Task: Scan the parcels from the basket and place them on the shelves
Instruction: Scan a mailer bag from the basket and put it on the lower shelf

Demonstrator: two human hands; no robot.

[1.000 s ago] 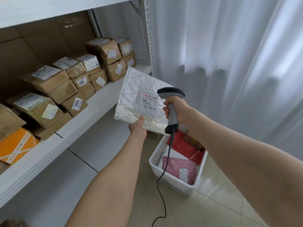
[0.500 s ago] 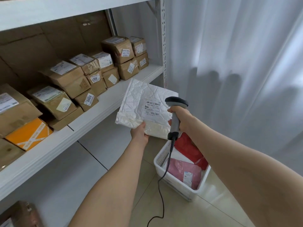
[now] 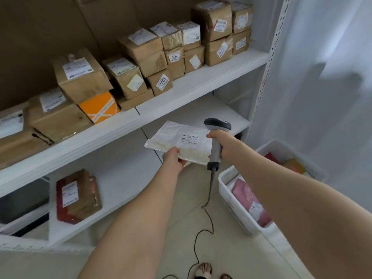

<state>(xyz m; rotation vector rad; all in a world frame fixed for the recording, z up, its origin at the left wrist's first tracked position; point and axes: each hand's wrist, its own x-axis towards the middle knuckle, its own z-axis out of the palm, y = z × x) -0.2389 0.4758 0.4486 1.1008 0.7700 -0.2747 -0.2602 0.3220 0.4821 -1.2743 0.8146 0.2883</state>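
My left hand (image 3: 172, 158) grips the near edge of a white padded parcel (image 3: 177, 137), label side up, held over the front of the lower shelf (image 3: 124, 178). My right hand (image 3: 222, 143) holds a grey barcode scanner (image 3: 216, 135) by its handle, its head just right of the parcel's label. The white basket (image 3: 231, 192) stands on the floor at the right, with a pink parcel (image 3: 251, 202) and other parcels inside. My right forearm hides part of the basket.
The middle shelf (image 3: 181, 91) carries several brown boxes and an orange box (image 3: 99, 107). A dark red and brown parcel (image 3: 77, 196) lies on the lower shelf. The scanner cable (image 3: 203, 228) trails across the tiled floor. A white curtain hangs at the right.
The view has swung down and left, bringing the lower shelf into sight. Both hands have lowered, and the parcel now lies flatter in front of the lower shelf, away from the basket.
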